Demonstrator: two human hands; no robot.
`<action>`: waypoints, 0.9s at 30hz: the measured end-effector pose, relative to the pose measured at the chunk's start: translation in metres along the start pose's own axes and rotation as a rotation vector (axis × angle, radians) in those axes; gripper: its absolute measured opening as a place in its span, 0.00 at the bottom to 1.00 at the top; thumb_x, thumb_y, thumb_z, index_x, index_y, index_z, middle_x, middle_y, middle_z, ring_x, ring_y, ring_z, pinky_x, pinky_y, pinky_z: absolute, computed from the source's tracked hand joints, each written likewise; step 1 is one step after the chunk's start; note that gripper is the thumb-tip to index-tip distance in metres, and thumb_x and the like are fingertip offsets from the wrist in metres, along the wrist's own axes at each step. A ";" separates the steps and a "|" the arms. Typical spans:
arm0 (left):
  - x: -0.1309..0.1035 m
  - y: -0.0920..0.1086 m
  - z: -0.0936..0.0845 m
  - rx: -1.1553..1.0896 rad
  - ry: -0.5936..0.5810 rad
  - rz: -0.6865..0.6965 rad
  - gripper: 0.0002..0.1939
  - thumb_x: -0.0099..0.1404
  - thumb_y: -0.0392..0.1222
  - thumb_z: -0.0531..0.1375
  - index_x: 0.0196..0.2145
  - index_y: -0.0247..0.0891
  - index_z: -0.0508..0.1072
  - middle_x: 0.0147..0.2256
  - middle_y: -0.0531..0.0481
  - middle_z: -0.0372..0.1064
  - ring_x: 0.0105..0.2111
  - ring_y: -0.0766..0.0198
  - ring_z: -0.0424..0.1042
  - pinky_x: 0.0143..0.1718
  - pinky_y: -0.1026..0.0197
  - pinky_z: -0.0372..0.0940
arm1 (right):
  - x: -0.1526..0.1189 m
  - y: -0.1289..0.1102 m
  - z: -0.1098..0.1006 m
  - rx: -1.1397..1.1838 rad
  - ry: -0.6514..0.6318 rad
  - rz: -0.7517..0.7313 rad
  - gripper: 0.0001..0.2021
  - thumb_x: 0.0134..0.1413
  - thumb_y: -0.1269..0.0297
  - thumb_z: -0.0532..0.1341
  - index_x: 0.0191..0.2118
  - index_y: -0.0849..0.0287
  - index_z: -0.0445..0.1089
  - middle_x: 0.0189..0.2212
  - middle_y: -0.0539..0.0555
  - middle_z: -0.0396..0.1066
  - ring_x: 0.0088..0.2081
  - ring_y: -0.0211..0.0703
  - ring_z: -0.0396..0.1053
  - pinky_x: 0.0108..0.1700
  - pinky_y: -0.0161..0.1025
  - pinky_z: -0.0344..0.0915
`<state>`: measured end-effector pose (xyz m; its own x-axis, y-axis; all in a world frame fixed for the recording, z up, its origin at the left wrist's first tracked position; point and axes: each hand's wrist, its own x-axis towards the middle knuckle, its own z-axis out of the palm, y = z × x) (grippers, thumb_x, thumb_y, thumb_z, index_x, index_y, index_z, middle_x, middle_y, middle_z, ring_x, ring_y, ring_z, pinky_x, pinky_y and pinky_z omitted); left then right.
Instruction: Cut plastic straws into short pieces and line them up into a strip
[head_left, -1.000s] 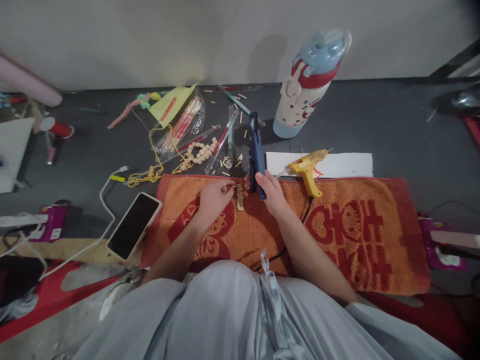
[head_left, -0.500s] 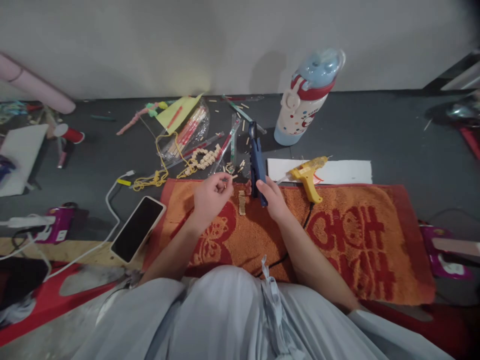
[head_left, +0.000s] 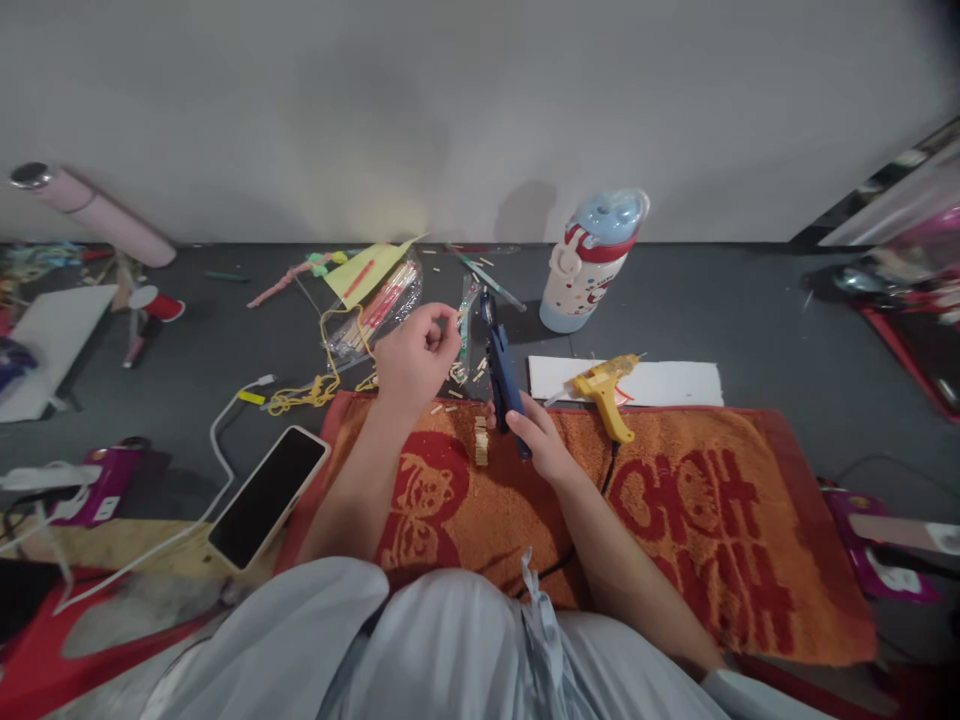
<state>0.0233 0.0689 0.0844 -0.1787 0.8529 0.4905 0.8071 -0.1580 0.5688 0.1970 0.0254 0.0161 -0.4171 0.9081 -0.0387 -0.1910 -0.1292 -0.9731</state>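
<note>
My left hand [head_left: 417, 362] is raised over the dark tabletop, thumb and fingertips pinched together. A tiny pale bit shows at the fingertips, too small to name. My right hand [head_left: 538, 438] grips blue-handled pliers [head_left: 508, 378], their metal head pointing away from me and their jaws too small to judge. Just left of that hand, short wooden stick pieces lie in a neat row [head_left: 481, 442] on the orange towel [head_left: 525, 520]. More loose stick pieces [head_left: 457, 373] are scattered beyond the towel's edge, between my hands.
A yellow glue gun [head_left: 606, 388] rests on a white strip [head_left: 675, 382], right of the pliers. Behind stands a water bottle [head_left: 585, 275]. At left are a bag of sticks [head_left: 382, 308], yellow cord [head_left: 304, 395], a phone [head_left: 268, 497] and a white cable [head_left: 217, 430].
My left hand has moved forward, away from the towel toward the scattered pieces. My right hand still grips the pliers near the row. The view has tilted up slightly.
</note>
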 end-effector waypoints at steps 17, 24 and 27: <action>0.000 -0.008 0.001 0.141 -0.218 -0.007 0.11 0.62 0.43 0.55 0.39 0.40 0.74 0.22 0.55 0.68 0.22 0.69 0.64 0.27 0.64 0.55 | -0.004 -0.003 0.003 0.027 -0.163 0.003 0.20 0.50 0.44 0.58 0.37 0.57 0.65 0.30 0.51 0.63 0.31 0.40 0.59 0.35 0.38 0.58; -0.002 -0.010 0.003 0.274 -0.239 0.074 0.14 0.66 0.46 0.52 0.40 0.39 0.74 0.25 0.51 0.73 0.26 0.65 0.70 0.28 0.63 0.56 | -0.002 0.002 0.001 0.009 -0.131 0.021 0.17 0.52 0.46 0.59 0.36 0.57 0.64 0.27 0.49 0.61 0.29 0.38 0.59 0.32 0.36 0.58; -0.003 -0.013 0.005 0.299 -0.228 0.096 0.14 0.66 0.46 0.51 0.40 0.40 0.73 0.27 0.49 0.74 0.29 0.63 0.72 0.29 0.62 0.57 | -0.002 0.004 0.000 0.006 -0.126 0.021 0.17 0.53 0.47 0.58 0.38 0.57 0.65 0.27 0.49 0.60 0.29 0.38 0.58 0.32 0.35 0.57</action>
<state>0.0163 0.0708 0.0715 0.0079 0.9353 0.3537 0.9486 -0.1189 0.2933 0.1970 0.0227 0.0128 -0.5290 0.8481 -0.0301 -0.1858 -0.1504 -0.9710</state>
